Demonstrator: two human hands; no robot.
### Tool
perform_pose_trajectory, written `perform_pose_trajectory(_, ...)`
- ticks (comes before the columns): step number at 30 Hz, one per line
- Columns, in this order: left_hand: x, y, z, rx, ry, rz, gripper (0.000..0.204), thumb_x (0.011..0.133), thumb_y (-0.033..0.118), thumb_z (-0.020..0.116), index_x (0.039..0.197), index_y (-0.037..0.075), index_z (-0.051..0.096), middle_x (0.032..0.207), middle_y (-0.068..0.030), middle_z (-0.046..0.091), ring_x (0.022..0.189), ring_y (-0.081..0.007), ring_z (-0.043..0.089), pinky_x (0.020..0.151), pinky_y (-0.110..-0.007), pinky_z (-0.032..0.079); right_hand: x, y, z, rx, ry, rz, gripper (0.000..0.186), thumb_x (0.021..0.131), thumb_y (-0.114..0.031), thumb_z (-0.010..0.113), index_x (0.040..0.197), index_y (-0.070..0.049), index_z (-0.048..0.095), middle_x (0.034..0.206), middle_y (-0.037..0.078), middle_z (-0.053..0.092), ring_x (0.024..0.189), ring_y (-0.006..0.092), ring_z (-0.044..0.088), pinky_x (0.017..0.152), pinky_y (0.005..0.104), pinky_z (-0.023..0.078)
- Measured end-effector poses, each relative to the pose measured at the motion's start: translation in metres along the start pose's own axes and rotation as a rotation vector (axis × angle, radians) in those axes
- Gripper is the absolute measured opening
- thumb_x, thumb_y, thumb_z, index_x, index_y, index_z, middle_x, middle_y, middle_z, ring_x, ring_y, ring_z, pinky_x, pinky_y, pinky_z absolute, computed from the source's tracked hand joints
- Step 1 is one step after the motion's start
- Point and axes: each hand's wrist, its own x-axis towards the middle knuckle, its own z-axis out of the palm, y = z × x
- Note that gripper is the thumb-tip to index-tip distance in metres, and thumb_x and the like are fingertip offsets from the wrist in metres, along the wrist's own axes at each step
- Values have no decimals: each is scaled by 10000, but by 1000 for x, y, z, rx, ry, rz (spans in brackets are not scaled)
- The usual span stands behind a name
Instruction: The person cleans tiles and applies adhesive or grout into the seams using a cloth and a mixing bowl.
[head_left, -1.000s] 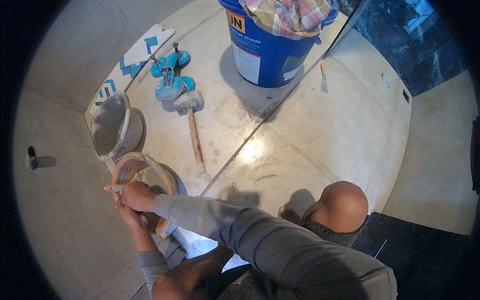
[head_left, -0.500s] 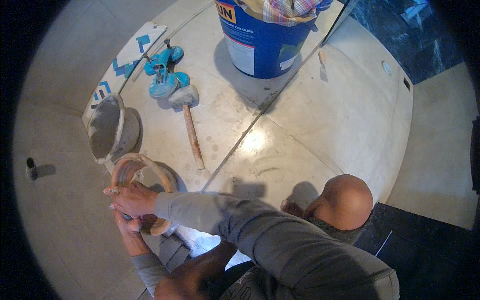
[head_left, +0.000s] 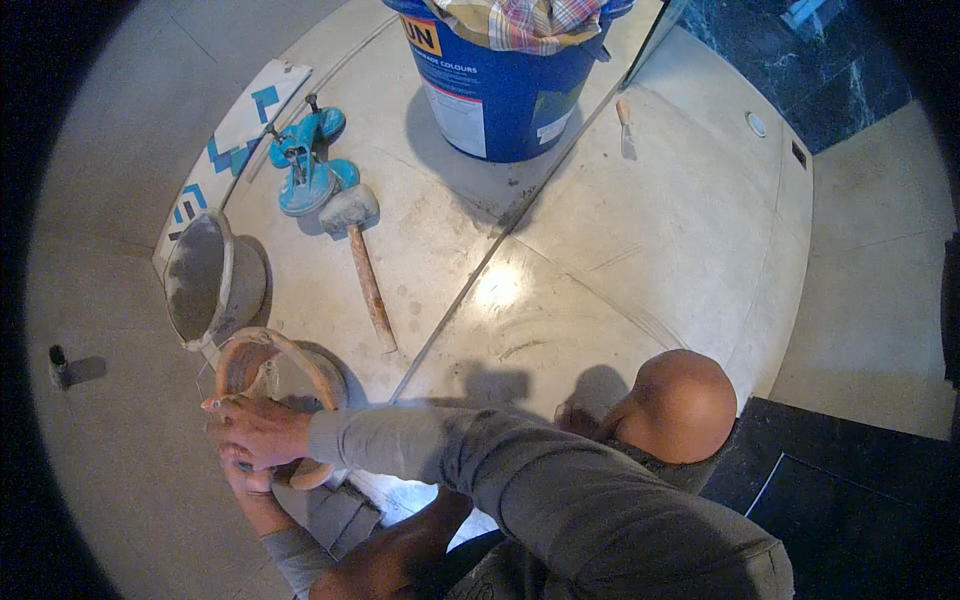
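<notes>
My two hands are together at the left side of an orange-rimmed tub [head_left: 322,372], on the lower left. My right arm crosses in front of me, and my right hand [head_left: 258,430] lies uppermost with its fingers curled. Just below it is my left hand [head_left: 247,478], its fingers partly covered by the right. A small dark bit shows between the hands, too little to name. The tub's inside is mostly hidden behind my right hand and sleeve. Past the tub stands a grey, mortar-stained bucket [head_left: 240,275], tipped toward the left in view.
A mallet [head_left: 368,285] lies on the pale tile floor beside a turquoise suction lifter [head_left: 308,180]. Further off are a blue paint bucket [head_left: 510,110] with a checked cloth [head_left: 535,25] on top, and a scraper [head_left: 626,130]. A patterned strip [head_left: 225,150] runs along the left wall.
The view has shifted slightly, so the floor items sit a little further left. My hands have moved slightly at the tub's edge, the right covering more of the left.
</notes>
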Motion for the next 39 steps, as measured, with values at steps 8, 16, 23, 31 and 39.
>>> perform_pose_trajectory(8, -1, 46, 46, -704, 262, -336, 388, 938, 379, 450, 1148, 59, 517, 943, -98, 611, 623, -182, 613, 433, -279, 511, 16, -8, -23, -20, -150, 151, 292, 883, -278, 527, 977, -22, 632, 977, 250, 618, 823, 375, 648, 727, 472, 523)
perform_pose_trajectory(16, 18, 41, 73, 261, 549, 24, 432, 988, 342, 366, 1050, -13, 605, 931, -141, 645, 795, -199, 590, 721, -353, 481, 3, -13, -23, 55, -75, 476, 304, 922, -277, 454, 927, -41, 645, 734, 231, 633, 688, 386, 644, 649, 480, 515)
perform_pose_trajectory(23, 3, 59, 71, 464, 497, 56, 414, 980, 335, 434, 924, -56, 559, 842, -120, 584, 728, -211, 520, 661, -373, 430, 2, -9, -9, 305, -19, 560, 321, 912, -280, 459, 940, -14, 637, 763, 242, 627, 745, 407, 631, 695, 489, 490)
perform_pose_trajectory(31, 4, 112, 63, 238, 439, -35, 330, 956, 318, 502, 941, 2, 594, 854, -47, 594, 790, -132, 528, 699, -285, 418, 4, -10, -21, 444, 88, 285, 304, 818, -34, 549, 1119, -1, 583, 1001, 220, 633, 972, 355, 608, 852, 430, 458)
perform_pose_trajectory(39, 11, 177, 65, 349, 612, 148, 348, 928, 340, 566, 981, 3, 635, 886, -58, 631, 809, -114, 562, 719, -263, 458, 31, -29, -57, 9, 83, 53, 110, 683, -89, 680, 695, -23, 594, 752, 176, 575, 768, 350, 581, 697, 456, 448)
